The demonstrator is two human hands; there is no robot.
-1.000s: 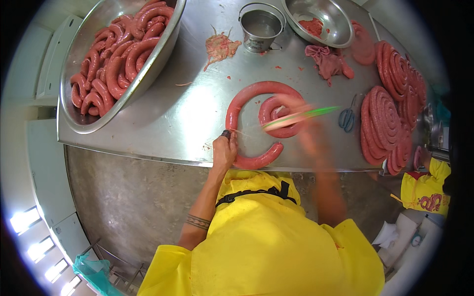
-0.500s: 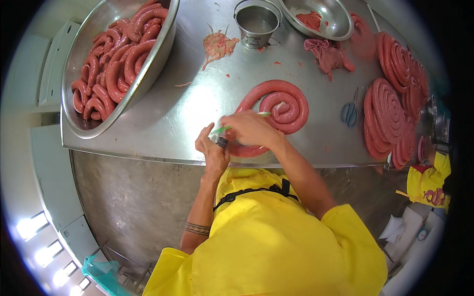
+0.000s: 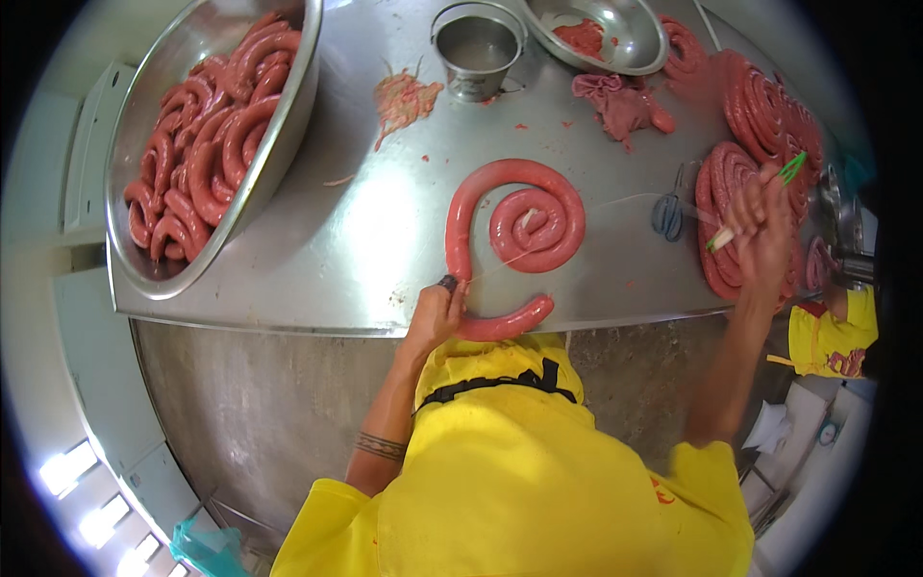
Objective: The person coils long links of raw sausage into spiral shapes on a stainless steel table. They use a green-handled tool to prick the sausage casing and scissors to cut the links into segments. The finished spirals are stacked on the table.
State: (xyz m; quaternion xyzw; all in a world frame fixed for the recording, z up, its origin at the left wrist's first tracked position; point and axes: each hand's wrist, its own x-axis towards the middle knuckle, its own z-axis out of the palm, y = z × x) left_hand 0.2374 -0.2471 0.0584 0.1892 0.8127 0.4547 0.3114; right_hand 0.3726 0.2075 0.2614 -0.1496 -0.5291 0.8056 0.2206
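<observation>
On the steel table a long raw sausage curves round a tight coil. My left hand is closed on the sausage at the table's front edge, a dark band on a finger. My right hand, raised at the right, grips a green-and-white spool. A thin string runs from it across to my left hand. Blue scissors lie left of the stacked sausage coils, which my right hand partly hides.
A big steel tub of sausages fills the left. At the back are a scrap of casing, a small pail, a bowl with mince and pink casings. A person in yellow stands at the right.
My right hand crossed to my left hand half a second ago; it is now far up and to the right with the spool, the string stretched out. My left hand is again low on the sausage.
</observation>
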